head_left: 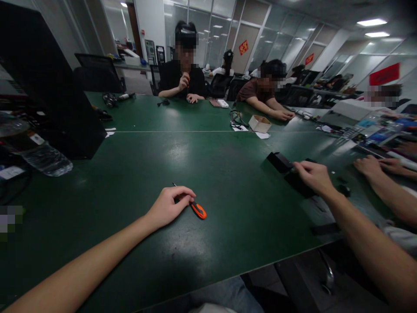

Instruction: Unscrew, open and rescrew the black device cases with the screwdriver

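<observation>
Your left hand [171, 204] pinches the orange-handled screwdriver [199, 211] on the worktop [221, 167], in from its near edge; rightward, your right hand [314, 177] (fingers curled, grip unclear) is at a black box [279, 161].

Widest room: centre of frame, bare table [237, 169] between left hand [171, 204] and right hand [312, 176]; a hand could pass up from the near edge. Screwdriver [199, 211] juts into that lane's left side. Second lane: left of centre, between left hand and bottle [48, 154]; left forearm [107, 248] bars its lower end. Tall case [48, 82] walls off upper left, bottle beside it. Right of frame tight: black box [279, 161] at right fingertips, dark parts [344, 190] nearby, then neighbour's hand [368, 165]. Upper centre: carton [259, 124] and cables [236, 116] block; way round lies to their left.
</observation>
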Action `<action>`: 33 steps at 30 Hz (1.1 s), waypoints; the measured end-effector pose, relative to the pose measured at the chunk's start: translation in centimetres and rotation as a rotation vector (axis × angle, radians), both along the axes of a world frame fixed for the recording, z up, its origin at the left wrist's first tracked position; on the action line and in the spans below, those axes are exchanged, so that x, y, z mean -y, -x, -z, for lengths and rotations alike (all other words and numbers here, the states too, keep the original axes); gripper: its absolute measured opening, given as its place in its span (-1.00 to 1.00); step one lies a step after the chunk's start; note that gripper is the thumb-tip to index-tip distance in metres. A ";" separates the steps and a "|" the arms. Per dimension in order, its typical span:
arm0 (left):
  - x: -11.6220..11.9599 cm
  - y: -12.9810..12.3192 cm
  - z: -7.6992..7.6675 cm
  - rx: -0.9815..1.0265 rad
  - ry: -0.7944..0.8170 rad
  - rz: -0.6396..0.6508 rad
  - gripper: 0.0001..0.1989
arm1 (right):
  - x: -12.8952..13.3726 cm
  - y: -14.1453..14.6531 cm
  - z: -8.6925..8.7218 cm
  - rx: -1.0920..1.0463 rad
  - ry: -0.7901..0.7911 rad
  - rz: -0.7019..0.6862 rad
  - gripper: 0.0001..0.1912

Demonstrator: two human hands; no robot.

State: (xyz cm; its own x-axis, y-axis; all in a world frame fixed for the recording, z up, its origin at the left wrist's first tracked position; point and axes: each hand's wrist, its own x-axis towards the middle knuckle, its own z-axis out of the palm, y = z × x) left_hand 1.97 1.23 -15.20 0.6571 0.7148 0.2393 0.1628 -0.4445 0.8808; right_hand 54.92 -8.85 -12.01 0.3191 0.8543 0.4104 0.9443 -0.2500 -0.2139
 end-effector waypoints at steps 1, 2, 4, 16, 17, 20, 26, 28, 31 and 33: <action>0.0 0.0 0.0 0.002 0.000 0.002 -0.82 | 0.0 0.3 0.5 -0.006 0.027 -0.017 -0.50; 0.0 0.0 0.0 0.004 -0.002 0.005 -0.82 | -0.1 0.5 0.9 -0.010 0.052 -0.030 -0.51; 0.1 -0.1 0.0 0.008 -0.010 0.009 -0.82 | -0.2 0.7 1.1 -0.008 0.089 -0.039 -0.55; -0.3 1.3 -0.6 -0.388 -0.711 0.174 -0.69 | -7.0 3.0 -0.4 0.042 0.336 0.112 -0.77; -0.4 1.3 -0.6 -0.419 -0.725 0.153 -0.72 | -7.7 4.2 -0.2 0.053 0.338 0.085 -0.77; -0.7 1.4 -0.5 -0.438 -0.705 0.080 -0.80 | -9.0 9.3 0.9 0.067 0.307 -0.081 -0.74; -1.0 1.8 0.0 -0.245 -0.785 0.045 -0.78 | -8.6 22.5 2.0 0.000 0.261 -0.642 -0.64; -0.9 1.9 0.0 -0.156 -0.772 -0.036 -0.76 | -8.0 25.8 1.6 -0.071 0.274 -0.915 -0.66; -1.0 2.1 0.2 -0.102 -0.715 -0.142 -0.77 | -7.4 28.7 0.9 -0.200 0.344 -1.094 -0.61; -1.2 2.0 0.2 -0.083 -0.651 -0.184 -0.77 | -7.4 29.4 0.5 -0.306 0.317 -1.064 -0.46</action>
State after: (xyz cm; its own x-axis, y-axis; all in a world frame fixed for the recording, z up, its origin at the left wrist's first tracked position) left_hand -0.04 2.47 -15.43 0.5732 0.5442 0.6126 0.3420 -0.8382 0.4247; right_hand 25.48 -1.41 -12.52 -0.5759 0.8020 0.1586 0.6289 0.5586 -0.5409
